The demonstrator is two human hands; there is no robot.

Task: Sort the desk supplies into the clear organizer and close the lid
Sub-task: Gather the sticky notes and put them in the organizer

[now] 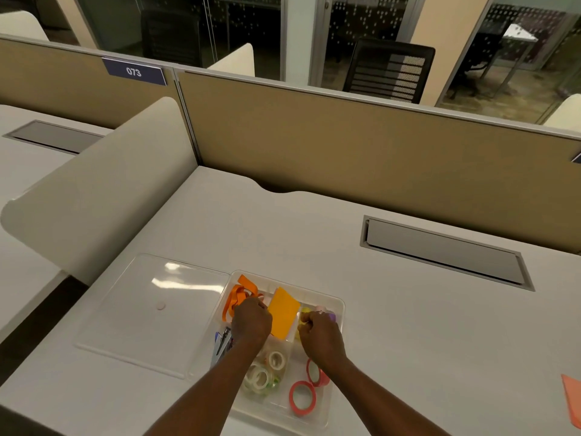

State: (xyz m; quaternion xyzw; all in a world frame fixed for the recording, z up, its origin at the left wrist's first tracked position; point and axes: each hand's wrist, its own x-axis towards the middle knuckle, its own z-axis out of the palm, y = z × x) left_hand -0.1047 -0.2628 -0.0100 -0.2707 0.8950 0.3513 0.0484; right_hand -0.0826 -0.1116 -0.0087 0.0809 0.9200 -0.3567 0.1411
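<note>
White number "073" on dark blue tag (134, 71). Tag sits at top edge of tan desk wall (345, 146), about 10 o'clock. Nothing else readable.

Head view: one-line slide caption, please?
Left hand grips the orange ribbon, right hand among small items in the open organizer; lid lies beside it on the desk.

Both bare forearms reach fwd, angled inward. L hand (251, 319) and R hand (319, 333) are knuckles-up, fingers curled under; what they grip can't be seen. Hands near, not touching.
</note>
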